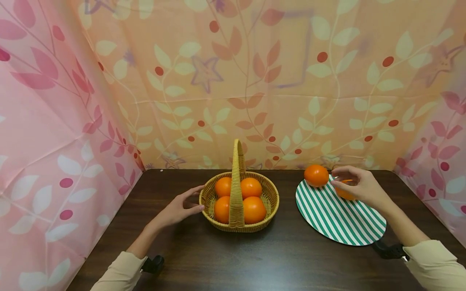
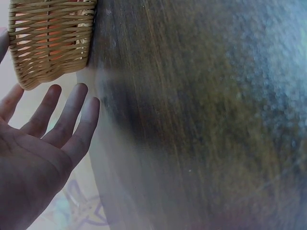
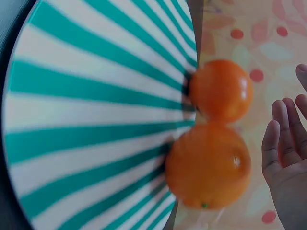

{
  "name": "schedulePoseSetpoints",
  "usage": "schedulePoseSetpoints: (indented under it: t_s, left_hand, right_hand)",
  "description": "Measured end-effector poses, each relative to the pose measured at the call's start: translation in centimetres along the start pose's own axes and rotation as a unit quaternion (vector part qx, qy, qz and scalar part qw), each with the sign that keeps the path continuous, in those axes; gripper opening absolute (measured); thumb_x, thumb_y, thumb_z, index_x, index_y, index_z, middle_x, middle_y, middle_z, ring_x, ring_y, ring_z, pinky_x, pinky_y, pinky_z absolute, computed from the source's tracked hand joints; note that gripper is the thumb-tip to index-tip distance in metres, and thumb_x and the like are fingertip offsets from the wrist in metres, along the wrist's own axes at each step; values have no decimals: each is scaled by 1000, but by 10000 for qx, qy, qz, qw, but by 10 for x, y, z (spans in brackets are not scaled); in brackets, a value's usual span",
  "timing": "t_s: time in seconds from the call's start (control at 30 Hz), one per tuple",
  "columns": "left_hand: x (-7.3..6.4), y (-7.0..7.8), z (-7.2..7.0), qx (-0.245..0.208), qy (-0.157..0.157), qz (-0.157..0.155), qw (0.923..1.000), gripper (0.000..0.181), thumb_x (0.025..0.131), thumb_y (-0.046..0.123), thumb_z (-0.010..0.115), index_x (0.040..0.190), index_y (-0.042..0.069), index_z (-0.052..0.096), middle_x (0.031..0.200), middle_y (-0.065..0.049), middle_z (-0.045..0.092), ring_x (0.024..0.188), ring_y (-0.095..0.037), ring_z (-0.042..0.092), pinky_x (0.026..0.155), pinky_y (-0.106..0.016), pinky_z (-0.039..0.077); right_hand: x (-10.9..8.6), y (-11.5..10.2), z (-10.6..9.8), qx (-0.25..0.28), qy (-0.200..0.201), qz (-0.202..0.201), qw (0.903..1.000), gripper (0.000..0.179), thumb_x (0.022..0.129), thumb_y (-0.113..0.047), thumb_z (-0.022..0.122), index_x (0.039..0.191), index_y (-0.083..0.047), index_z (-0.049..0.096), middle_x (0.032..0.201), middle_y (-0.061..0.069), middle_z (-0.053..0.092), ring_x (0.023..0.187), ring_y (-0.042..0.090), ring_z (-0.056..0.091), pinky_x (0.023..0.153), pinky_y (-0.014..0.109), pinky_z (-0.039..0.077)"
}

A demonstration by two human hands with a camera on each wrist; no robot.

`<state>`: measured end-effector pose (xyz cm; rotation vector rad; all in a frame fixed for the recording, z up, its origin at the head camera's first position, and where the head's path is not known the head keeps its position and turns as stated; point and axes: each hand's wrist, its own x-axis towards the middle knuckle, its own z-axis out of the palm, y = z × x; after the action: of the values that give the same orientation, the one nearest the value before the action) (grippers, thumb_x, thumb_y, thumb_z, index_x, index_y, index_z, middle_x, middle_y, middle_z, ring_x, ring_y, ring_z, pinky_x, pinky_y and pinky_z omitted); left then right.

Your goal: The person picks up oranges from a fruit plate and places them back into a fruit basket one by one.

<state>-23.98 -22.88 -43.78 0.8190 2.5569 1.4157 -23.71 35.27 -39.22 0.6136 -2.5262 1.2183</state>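
A yellow wicker basket with a tall handle stands mid-table, holding several oranges. At its left side is my left hand, fingers spread and loosely bent, index finger and thumb at the rim. On the right lies a green-and-white striped oval mat. One orange sits at its far edge, and another orange is beside it, partly hidden by my right hand. In the right wrist view that hand's fingers are parted from both oranges, with nothing in its grasp.
Everything stands on a dark wooden table. Patterned curtains hang close behind it and along both sides. A black wrist device shows at the left sleeve, and a similar device at the right one, near the mat.
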Motion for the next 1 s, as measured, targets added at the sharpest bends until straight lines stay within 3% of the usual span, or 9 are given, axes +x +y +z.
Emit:
schedulePoseSetpoints:
  t_s: [0.17,0.3,0.57,0.67,0.8,0.9,1.0]
  left_hand:
    - [0,-1,1,-7,-15,28,10000,67,98,23,72,157,11,40,144,-18,51,129,-42,47,96,-55,49]
    - [0,-1,1,-26,-26,29,10000,67,98,23,71,157,12,40,146,-16,50,130,-42,47,97,-56,48]
    - [1,-2,-1,1,-11,25,10000,67,98,22,72,157,12,40,145,-17,51,130,-42,47,95,-54,50]
    - [1,-1,-1,14,-7,-23,10000,67,98,23,72,157,13,40,144,-16,52,130,-41,47,95,-54,50]
    - [1,-2,-1,7,-25,-39,10000,67,98,23,72,157,13,40,143,-15,52,130,-40,47,97,-54,49]
    - [2,-2,0,-21,-28,42,10000,67,98,20,72,156,10,40,144,-16,52,130,-41,47,96,-53,50]
    - [2,-2,0,-45,-16,106,9999,67,98,18,72,156,8,40,145,-17,51,130,-42,47,95,-51,51]
  right_hand:
    - [-10,9,-18,-58,88,79,9999,34,93,-3,75,125,1,65,115,17,66,96,4,66,79,14,51]
    - [-17,17,-31,-135,265,368,9989,34,93,-4,75,125,1,65,113,18,68,93,3,66,77,13,52]
    - [-22,32,-48,-272,463,643,9965,39,93,-8,76,129,0,62,113,-13,64,93,-3,63,74,12,51]
    - [-23,38,-50,-390,268,771,9959,49,93,-11,77,136,0,56,124,-1,61,99,-4,59,75,10,49]
    - [-24,44,-53,-443,-275,885,9947,66,94,-13,76,148,1,41,140,25,47,116,22,54,77,9,46]
    - [-24,50,-53,-346,-707,880,9930,76,94,-11,74,154,1,29,145,33,38,121,47,45,78,12,46]
    - [-24,54,-52,-308,-1005,903,9904,81,94,-11,72,157,1,22,146,36,33,123,55,41,79,17,49]
